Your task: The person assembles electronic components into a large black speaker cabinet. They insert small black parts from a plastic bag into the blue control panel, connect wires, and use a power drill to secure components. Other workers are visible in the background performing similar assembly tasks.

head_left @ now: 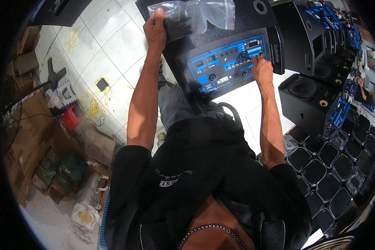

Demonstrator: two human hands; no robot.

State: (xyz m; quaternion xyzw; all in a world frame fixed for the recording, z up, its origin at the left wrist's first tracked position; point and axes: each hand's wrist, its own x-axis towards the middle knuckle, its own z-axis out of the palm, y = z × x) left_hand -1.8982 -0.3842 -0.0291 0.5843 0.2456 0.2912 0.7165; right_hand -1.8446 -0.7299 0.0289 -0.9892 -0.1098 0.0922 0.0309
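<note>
A black speaker cabinet (183,43) stands in front of me. Set into it is a control panel (221,62) with blue edging, rows of knobs and small sockets. At the right end of the knob row, the fingers of my right hand (263,71) are pinched together on a knob, which they mostly hide. My left hand (155,31) is at the cabinet's upper left edge, its thumb pressing on a clear plastic bag (212,14). The bag lies across the cabinet's top; my left fingers are partly out of sight behind the edge.
More black speakers (302,89) stand to the right, some with blue-edged panels (338,112) against them. Rows of dark, rounded pieces (321,175) cover the lower right. Cardboard boxes (27,125), a red object (72,118) and yellow strands (91,107) lie left, on and beside the tiled floor.
</note>
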